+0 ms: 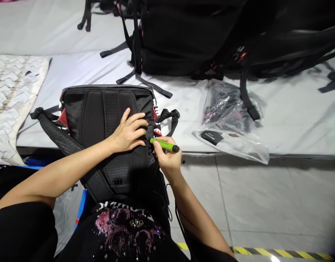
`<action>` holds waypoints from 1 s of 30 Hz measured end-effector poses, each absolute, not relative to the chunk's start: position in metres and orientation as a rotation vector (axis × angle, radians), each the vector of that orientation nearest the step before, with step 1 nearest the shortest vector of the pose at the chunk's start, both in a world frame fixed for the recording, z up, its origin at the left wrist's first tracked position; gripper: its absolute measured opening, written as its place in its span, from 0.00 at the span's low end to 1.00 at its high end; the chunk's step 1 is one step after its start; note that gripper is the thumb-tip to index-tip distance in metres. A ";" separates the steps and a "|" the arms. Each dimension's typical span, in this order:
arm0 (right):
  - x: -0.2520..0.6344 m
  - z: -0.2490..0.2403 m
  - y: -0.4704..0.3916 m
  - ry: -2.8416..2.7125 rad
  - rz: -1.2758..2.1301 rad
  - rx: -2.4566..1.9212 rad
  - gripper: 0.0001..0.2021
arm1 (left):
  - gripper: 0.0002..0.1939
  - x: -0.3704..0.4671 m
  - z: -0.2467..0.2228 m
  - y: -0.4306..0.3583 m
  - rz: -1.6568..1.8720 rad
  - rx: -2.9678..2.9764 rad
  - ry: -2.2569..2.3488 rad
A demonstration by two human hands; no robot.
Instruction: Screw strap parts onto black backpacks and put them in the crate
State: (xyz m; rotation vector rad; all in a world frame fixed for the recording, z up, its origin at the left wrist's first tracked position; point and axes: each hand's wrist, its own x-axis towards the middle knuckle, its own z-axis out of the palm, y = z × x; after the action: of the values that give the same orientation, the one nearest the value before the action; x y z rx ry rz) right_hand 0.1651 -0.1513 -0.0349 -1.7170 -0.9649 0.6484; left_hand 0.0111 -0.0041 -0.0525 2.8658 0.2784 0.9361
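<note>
A black backpack (93,116) lies with its padded back panel up, partly on the table and partly against my body. Spread flat on that panel, my left hand (129,133) presses the fabric with fingers apart. In my right hand (170,156) is a green marker pen (164,145) with black ends. Its tip points left at the bag's right side, close to my left fingertips; whether it touches the fabric I cannot tell. Red and white patterned trim shows along the bag's side edges. One shoulder strap (58,133) loops out to the left.
Large black backpacks (184,36) with hanging straps stand at the back of the white-covered table (181,105). A clear plastic bag (230,116) holding dark items overhangs the front edge. At left lies a pale textured mat (9,105). Yellow-black tape (260,251) marks the tiled floor.
</note>
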 end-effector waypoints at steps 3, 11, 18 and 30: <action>0.167 -0.036 -0.150 -0.952 0.677 -1.698 0.12 | 0.20 0.011 -0.053 -0.004 0.931 2.877 0.290; 0.169 -0.032 -0.147 -0.867 0.780 -1.670 0.14 | 0.20 0.010 -0.054 -0.004 0.878 2.886 0.323; 0.174 -0.031 -0.145 -0.862 0.830 -1.643 0.15 | 0.21 0.010 -0.054 -0.005 0.819 2.883 0.348; 0.178 -0.028 -0.142 -0.918 0.846 -1.672 0.18 | 0.21 0.013 -0.054 -0.010 0.821 2.925 0.364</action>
State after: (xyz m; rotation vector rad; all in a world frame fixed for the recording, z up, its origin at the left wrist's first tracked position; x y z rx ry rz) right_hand 0.1784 -0.1421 -0.0283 -1.6724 -0.9179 0.8462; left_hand 0.0125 -0.0095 -0.0536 2.9246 0.3641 0.8210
